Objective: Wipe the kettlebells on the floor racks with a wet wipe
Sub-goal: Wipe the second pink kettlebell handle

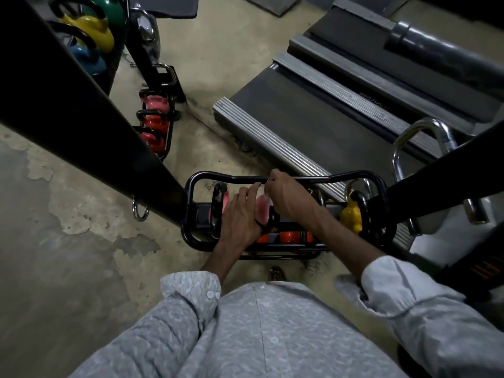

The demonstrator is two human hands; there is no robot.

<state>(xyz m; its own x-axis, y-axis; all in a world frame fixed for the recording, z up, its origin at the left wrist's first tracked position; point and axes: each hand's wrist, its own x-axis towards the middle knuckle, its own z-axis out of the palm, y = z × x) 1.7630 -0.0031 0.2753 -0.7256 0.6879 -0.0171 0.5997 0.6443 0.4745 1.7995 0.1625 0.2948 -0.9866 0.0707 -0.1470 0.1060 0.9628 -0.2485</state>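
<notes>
A black floor rack [341,177] stands in front of me with several kettlebells in it. My left hand [240,216] lies over a pink kettlebell [263,211], its thumb hooked round the black handle. My right hand [289,197] is curled just above the same kettlebell, close to the rack's top rail, pinching a small pale piece of wet wipe [268,181] that is mostly hidden by the fingers. Another pink kettlebell [219,204] sits to the left, a yellow kettlebell [351,214] to the right, and orange kettlebells [289,237] lie lower in the rack.
A second floor rack [155,124] with pink and red kettlebells stands further back on the left. Yellow, green and blue kettlebells [90,28] sit at the top left. Treadmill decks [300,126] lie behind the rack. Slanted black beams [81,99] flank the rack.
</notes>
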